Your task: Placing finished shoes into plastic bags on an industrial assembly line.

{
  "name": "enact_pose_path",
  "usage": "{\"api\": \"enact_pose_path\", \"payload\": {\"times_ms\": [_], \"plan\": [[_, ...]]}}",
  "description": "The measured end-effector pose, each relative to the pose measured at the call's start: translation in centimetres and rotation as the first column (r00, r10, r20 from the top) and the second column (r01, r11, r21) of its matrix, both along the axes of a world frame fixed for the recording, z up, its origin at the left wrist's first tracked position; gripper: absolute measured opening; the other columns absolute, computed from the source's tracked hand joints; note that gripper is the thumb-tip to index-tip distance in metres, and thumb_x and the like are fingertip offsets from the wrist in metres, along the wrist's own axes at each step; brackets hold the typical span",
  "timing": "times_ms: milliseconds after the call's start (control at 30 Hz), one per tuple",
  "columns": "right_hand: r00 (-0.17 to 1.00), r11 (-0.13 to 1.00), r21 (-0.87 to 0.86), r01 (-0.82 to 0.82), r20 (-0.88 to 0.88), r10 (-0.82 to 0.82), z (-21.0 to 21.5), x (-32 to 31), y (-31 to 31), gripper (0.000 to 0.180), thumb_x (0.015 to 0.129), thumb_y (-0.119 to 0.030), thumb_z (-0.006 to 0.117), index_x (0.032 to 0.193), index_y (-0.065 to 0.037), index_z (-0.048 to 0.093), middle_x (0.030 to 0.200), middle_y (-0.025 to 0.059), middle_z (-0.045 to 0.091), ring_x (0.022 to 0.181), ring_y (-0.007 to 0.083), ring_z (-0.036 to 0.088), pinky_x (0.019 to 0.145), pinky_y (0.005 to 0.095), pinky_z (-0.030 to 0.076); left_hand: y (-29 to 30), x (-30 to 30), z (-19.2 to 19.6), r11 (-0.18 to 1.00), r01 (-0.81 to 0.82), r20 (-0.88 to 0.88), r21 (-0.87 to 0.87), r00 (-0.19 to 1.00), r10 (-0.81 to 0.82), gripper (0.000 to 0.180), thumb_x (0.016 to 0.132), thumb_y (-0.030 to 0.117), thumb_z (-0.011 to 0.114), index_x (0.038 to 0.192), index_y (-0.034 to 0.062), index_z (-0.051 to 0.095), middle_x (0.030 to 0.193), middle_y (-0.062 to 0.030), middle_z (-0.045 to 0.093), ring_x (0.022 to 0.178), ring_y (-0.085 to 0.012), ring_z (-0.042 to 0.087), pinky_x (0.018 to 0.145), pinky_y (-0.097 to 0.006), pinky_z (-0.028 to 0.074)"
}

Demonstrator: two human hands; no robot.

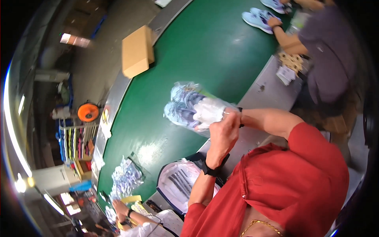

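Observation:
A pair of light blue, laced shoes [177,103] sits in a clear plastic bag [205,131], held up over the green surface. My left hand [224,134], with a black watch at its wrist, is closed in a tight grip at the bag's near end. My right hand [211,111] reaches in from the right, a black band on its wrist. It seems to wear a white glove and grips the bagged shoes, partly behind my left hand. Some of its fingers are hard to make out through the shiny plastic.
A brown cardboard box [136,51] stands on the far edge of the green conveyor belt [189,51]. More bagged shoes [126,177] lie at left, near a co-worker's hand [120,207]. A dark-rimmed bin [177,183] is beside me. Another co-worker [327,55] handles blue shoes [258,19].

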State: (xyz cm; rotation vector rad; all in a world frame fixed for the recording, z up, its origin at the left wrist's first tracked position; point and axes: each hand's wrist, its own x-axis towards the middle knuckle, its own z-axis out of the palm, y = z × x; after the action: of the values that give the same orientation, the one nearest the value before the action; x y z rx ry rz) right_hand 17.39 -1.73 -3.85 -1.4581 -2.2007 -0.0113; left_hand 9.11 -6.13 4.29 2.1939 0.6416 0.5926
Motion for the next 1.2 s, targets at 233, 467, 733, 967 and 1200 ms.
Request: {"api": "enact_pose_path", "payload": {"times_ms": [233, 467, 733, 967, 1200], "plan": [[0.986, 0.934, -0.318, 0.164, 0.04, -0.16, 2.3, 1.1, 5.9, 0.049, 0.076, -0.056, 0.055, 0.087, -0.01, 0.066, 0.09, 0.0172, 0.061, 0.075, 0.0287, 0.062, 0.072, 0.0388, 0.048, 2.9, -2.7, -1.1, 0.978, -0.175, -0.175, 0.11, 0.966, 0.192, 0.017, 0.082, 0.017, 0.063, 0.094, 0.0063, 0.056, 0.066, -0.0142, 0.057, 0.06, -0.0336, 0.058, 0.051, -0.04, 0.045], [0.988, 0.693, -0.707, -0.144, -0.057, 0.147, -6.5, -3.7, 1.4, 0.043, 0.076, -0.046, 0.057, 0.103, -0.014, 0.064, 0.094, 0.0165, 0.065, 0.086, 0.0333, 0.062, 0.078, 0.0417, 0.049, 2.9, -11.7, -4.1, 0.78, -0.537, -0.051, -0.322, 0.832, 0.552, 0.036, 0.083, 0.011, 0.063, 0.117, 0.0035, 0.055, 0.079, -0.0069, 0.062, 0.066, -0.0125, 0.059, 0.063, -0.027, 0.048], [0.995, 0.432, -0.902, -0.009, -0.052, -0.088, -10.4, 0.1, -12.8, 0.029, 0.079, -0.034, 0.052, 0.088, -0.011, 0.066, 0.085, 0.0162, 0.065, 0.082, 0.0349, 0.061, 0.074, 0.0438, 0.048, -3.3, -33.9, -8.6, 0.362, -0.865, -0.387, -0.347, 0.484, 0.785, 0.029, 0.083, 0.019, 0.066, 0.104, 0.0011, 0.059, 0.064, -0.0019, 0.057, 0.055, -0.0087, 0.05, 0.053, -0.024, 0.042], [0.992, 0.426, -0.904, -0.047, 0.006, 0.123, -8.4, -3.9, -15.6, 0.028, 0.082, -0.033, 0.052, 0.091, -0.01, 0.067, 0.086, 0.0128, 0.066, 0.082, 0.0319, 0.062, 0.074, 0.0394, 0.049, -12.5, -29.7, -18.8, 0.432, -0.856, -0.517, -0.284, 0.516, 0.683, 0.043, 0.077, 0.021, 0.071, 0.112, 0.0027, 0.053, 0.067, -0.007, 0.058, 0.06, -0.0159, 0.057, 0.057, -0.029, 0.046], [0.994, 0.521, -0.849, -0.089, -0.042, 0.1, -5.5, -7.3, -14.7, 0.026, 0.081, -0.03, 0.053, 0.088, -0.009, 0.066, 0.085, 0.0141, 0.065, 0.08, 0.0328, 0.061, 0.072, 0.0408, 0.048, -11.9, -28.9, -17.8, 0.552, -0.761, -0.323, -0.339, 0.646, 0.692, 0.04, 0.078, 0.019, 0.069, 0.109, 0.0014, 0.05, 0.068, -0.0047, 0.056, 0.061, -0.0138, 0.054, 0.056, -0.028, 0.045]]}}
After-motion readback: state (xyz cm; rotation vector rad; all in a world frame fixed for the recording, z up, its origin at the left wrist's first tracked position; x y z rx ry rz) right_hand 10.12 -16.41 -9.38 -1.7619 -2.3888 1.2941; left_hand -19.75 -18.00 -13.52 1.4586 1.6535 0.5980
